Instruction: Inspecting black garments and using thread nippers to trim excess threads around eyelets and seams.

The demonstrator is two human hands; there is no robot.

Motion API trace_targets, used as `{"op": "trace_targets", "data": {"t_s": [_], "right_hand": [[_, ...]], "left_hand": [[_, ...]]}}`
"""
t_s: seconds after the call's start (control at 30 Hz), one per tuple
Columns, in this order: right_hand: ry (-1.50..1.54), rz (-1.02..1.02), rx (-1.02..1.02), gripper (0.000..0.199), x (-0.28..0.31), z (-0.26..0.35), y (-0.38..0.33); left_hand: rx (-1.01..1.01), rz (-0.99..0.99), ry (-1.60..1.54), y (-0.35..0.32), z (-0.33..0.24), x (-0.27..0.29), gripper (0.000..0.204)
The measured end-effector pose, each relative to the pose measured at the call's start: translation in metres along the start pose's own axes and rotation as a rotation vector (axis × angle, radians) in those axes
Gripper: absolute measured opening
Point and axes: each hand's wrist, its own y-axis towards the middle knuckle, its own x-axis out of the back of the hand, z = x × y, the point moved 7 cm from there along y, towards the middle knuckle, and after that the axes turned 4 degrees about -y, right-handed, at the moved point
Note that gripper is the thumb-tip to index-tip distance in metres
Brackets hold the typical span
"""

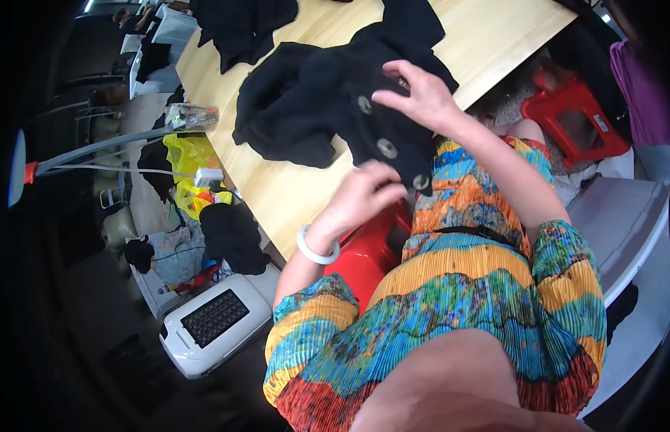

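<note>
Black garment [335,108], one, three large buttons, at table [493,36] near edge; left hand [363,194] and right hand [417,93] both pinching its buttoned strip. Second black garment [241,25], far edge.

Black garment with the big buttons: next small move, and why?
Probably feed the lowest button through the placket. The left hand pinches the black garment edge right beside it, and the right hand grips the cloth above the upper buttons, holding the button row taut over the wooden table.
</note>
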Motion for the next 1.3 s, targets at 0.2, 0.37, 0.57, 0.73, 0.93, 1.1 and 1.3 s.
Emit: {"op": "trace_targets", "data": {"t_s": [0.2, 0.37, 0.57, 0.73, 0.93, 1.1, 1.3], "right_hand": [[-0.182, 0.029, 0.104, 0.041, -0.031, -0.017, -0.007], [0.158, -0.078, -0.01, 0.014, -0.016, -0.037, -0.001], [1.018, 0.173, -0.376, 0.009, 0.008, -0.016, -0.002], [1.446, 0.48, -0.299, 0.008, 0.033, 0.068, -0.024], [1.457, 0.345, -0.039, 0.012, 0.106, 0.082, -0.025], [1.276, 0.251, -0.056, 0.008, 0.125, 0.073, -0.028], [1.312, 0.401, -0.186, 0.018, 0.106, 0.052, -0.034]], "left_hand": [[0.044, -0.739, 0.264, 0.032, 0.022, 0.137, 0.009], [-0.182, -0.706, 0.514, 0.047, 0.003, 0.135, 0.009], [-0.025, -0.437, 0.502, 0.043, 0.041, 0.091, 0.046], [-0.172, -0.252, 0.31, 0.066, 0.069, 0.06, 0.051], [-0.262, -0.65, 0.618, 0.023, 0.024, 0.088, 0.057], [0.254, -0.703, 0.524, -0.014, 0.051, 0.146, 0.039], [0.165, -0.842, -0.503, -0.051, -0.022, 0.246, 0.032]]}}
